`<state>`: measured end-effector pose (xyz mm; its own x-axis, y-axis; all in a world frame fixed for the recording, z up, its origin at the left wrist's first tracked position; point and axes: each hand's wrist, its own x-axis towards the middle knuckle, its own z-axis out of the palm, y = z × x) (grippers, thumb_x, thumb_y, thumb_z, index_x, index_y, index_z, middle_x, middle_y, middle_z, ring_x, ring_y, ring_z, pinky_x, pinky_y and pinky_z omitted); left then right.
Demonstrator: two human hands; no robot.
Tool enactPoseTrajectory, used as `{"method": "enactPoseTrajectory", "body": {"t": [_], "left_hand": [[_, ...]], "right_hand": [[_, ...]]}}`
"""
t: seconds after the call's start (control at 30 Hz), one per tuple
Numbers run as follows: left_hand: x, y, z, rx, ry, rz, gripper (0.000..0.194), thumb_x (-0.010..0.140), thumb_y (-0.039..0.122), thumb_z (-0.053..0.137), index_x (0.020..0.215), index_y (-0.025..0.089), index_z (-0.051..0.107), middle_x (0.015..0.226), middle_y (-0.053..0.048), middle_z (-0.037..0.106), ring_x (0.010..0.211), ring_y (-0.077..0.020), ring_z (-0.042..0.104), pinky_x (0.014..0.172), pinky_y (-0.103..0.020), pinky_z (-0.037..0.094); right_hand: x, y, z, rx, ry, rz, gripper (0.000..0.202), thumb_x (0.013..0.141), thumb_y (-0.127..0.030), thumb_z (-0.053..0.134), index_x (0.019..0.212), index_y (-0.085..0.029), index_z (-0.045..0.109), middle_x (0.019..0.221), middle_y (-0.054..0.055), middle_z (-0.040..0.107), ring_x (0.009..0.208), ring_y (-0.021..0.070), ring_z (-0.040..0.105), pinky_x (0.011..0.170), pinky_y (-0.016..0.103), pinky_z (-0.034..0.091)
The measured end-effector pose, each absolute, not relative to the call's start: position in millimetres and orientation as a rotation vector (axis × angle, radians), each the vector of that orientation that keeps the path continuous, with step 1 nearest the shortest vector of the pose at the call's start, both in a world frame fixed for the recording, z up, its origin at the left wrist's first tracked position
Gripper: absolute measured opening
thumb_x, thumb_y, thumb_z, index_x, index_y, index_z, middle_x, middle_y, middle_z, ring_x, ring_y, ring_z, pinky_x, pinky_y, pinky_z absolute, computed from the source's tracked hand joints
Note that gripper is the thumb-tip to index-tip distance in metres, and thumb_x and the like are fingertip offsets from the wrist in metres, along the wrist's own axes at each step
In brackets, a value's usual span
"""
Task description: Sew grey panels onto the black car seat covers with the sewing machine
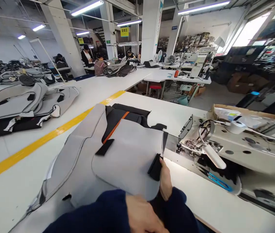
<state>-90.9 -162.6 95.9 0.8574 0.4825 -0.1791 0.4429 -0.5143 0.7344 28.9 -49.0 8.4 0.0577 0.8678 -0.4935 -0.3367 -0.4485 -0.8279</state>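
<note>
A grey padded seat cover point(127, 161) with dark piping seams lies spread over the white table. A black part with an orange strip point(115, 127) shows at its far end. Two black tabs sit on the grey panel, one of them a black tab point(154, 167) by the right edge. There my right hand point(166, 179) grips the cover's edge, with its other fingers hidden underneath. My left hand point(143, 213) reaches across at the bottom of the view, in front of the cover's near edge. It is blurred and its fingertips are cut off, so its grip is unclear.
A sewing machine point(234, 139) stands close on the right, with blue-handled snips point(219, 182) on it. More grey covers point(28, 100) are piled at the left, beyond a yellow tape line point(62, 129). Several people work at tables farther back.
</note>
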Motion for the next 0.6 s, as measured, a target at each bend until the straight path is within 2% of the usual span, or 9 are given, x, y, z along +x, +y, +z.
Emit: {"method": "enactPoseTrajectory", "body": {"t": [0.07,0.17,0.23,0.3,0.37,0.47,0.53,0.6], "left_hand": [[-116,-138,114,2.247,0.657,0.174,0.047,0.09,0.047,0.047,0.135,0.033,0.046,0.125,0.005,0.06,0.109,-0.0148,0.06,0.092,-0.021,0.047],[-147,-71,102,2.371,1.358,0.409,0.051,0.097,0.049,0.029,0.14,0.026,0.039,0.14,-0.005,0.046,0.127,-0.0199,0.045,0.107,-0.035,0.036],[-155,-25,72,2.416,1.674,0.243,0.05,0.097,0.047,0.027,0.14,0.025,0.039,0.147,-0.004,0.037,0.137,-0.0242,0.03,0.112,-0.046,0.026],[-155,10,39,2.439,1.777,0.065,0.053,0.096,0.049,0.026,0.142,0.025,0.037,0.15,-0.002,0.031,0.141,-0.0255,0.021,0.114,-0.051,0.018],[-154,31,18,2.488,1.762,-0.026,0.054,0.096,0.051,0.025,0.144,0.026,0.034,0.152,0.001,0.026,0.142,-0.0251,0.017,0.115,-0.052,0.015],[-155,40,10,2.561,1.681,-0.081,0.054,0.096,0.05,0.025,0.145,0.028,0.03,0.153,0.003,0.021,0.143,-0.0243,0.014,0.115,-0.05,0.015],[-159,33,12,2.567,1.667,-0.104,0.053,0.096,0.048,0.025,0.145,0.029,0.029,0.154,0.002,0.02,0.143,-0.0241,0.013,0.115,-0.05,0.014],[-161,15,14,2.563,1.658,-0.101,0.052,0.097,0.047,0.026,0.145,0.029,0.029,0.154,0.002,0.02,0.143,-0.0236,0.013,0.115,-0.049,0.013]], "right_hand": [[29,-53,8,-1.317,-0.559,1.625,0.04,0.076,-0.046,0.059,0.1,-0.015,0.066,0.09,0.005,0.071,0.088,0.0223,0.066,0.072,0.031,0.054],[34,-59,11,-1.23,-0.567,1.697,0.053,0.075,-0.054,0.058,0.111,-0.016,0.064,0.095,0.006,0.071,0.091,0.0237,0.066,0.074,0.035,0.054],[42,-64,13,-1.218,-0.724,1.758,0.059,0.077,-0.059,0.053,0.112,-0.013,0.063,0.095,0.01,0.071,0.089,0.0262,0.066,0.076,0.039,0.054],[54,-70,13,-1.156,-1.186,1.776,0.058,0.079,-0.057,0.052,0.114,-0.012,0.063,0.101,0.013,0.069,0.094,0.0277,0.064,0.084,0.042,0.051],[65,-76,12,-0.936,-1.878,1.627,0.057,0.074,-0.052,0.062,0.115,-0.013,0.063,0.111,0.015,0.066,0.105,0.0303,0.06,0.094,0.046,0.045],[71,-81,7,-0.653,-2.612,1.064,0.048,0.07,-0.033,0.065,0.114,-0.013,0.063,0.119,0.019,0.061,0.113,0.034,0.053,0.102,0.051,0.036],[67,-87,2,-0.678,-2.707,0.816,0.036,0.075,-0.019,0.052,0.109,-0.013,0.064,0.113,0.018,0.063,0.114,0.0315,0.053,0.101,0.05,0.036],[61,-99,-4,-0.715,-2.595,0.825,0.031,0.076,-0.014,0.045,0.098,-0.017,0.067,0.102,0.013,0.067,0.112,0.0275,0.054,0.099,0.043,0.039]]}}
